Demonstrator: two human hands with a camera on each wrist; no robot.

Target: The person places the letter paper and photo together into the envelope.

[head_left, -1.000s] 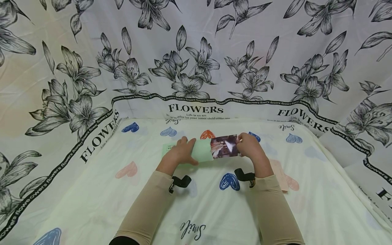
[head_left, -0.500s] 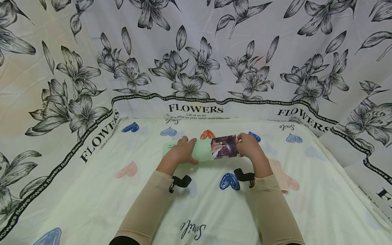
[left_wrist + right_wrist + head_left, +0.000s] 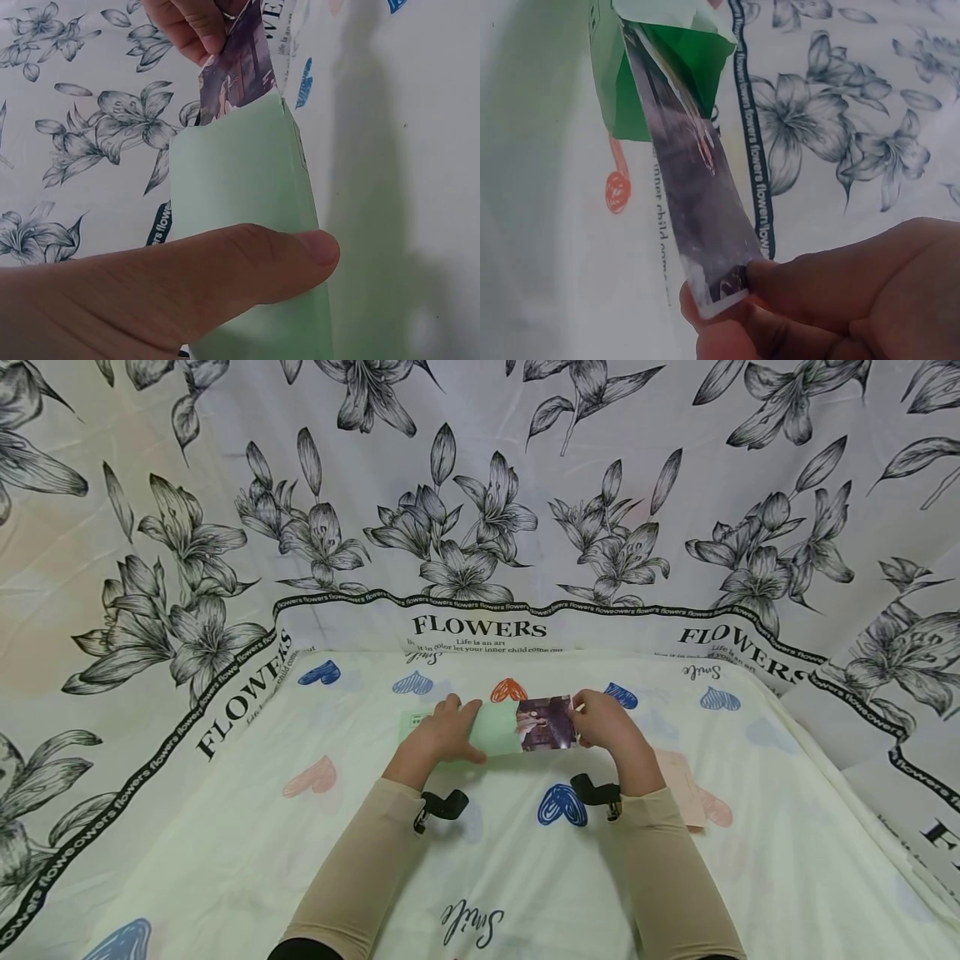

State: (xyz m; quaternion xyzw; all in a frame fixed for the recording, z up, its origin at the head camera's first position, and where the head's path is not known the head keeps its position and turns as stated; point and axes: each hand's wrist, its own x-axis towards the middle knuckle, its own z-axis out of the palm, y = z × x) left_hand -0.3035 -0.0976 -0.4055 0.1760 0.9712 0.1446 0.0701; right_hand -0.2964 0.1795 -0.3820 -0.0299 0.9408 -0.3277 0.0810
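Note:
A light green paper envelope (image 3: 498,727) is held above the patterned sheet, its mouth facing right. My left hand (image 3: 441,735) grips it, the thumb (image 3: 285,255) lying across its front in the left wrist view. Out of the mouth sticks a dark glossy photo (image 3: 545,723) with a light figure on it; the rest of it is inside the envelope. My right hand (image 3: 609,727) pinches the photo's outer end between thumb and fingers. In the right wrist view the mouth (image 3: 697,64) gapes, darker green within, around the photo.
Under the hands spreads a pale sheet (image 3: 480,852) printed with hearts and "Smile". A pink paper piece (image 3: 682,789) lies partly hidden behind the right forearm. A flower-printed white cloth (image 3: 480,543) hangs behind and at both sides.
My right hand has moved slightly left with the photo, and less of the photo shows outside the envelope. The left hand and envelope stay nearly still.

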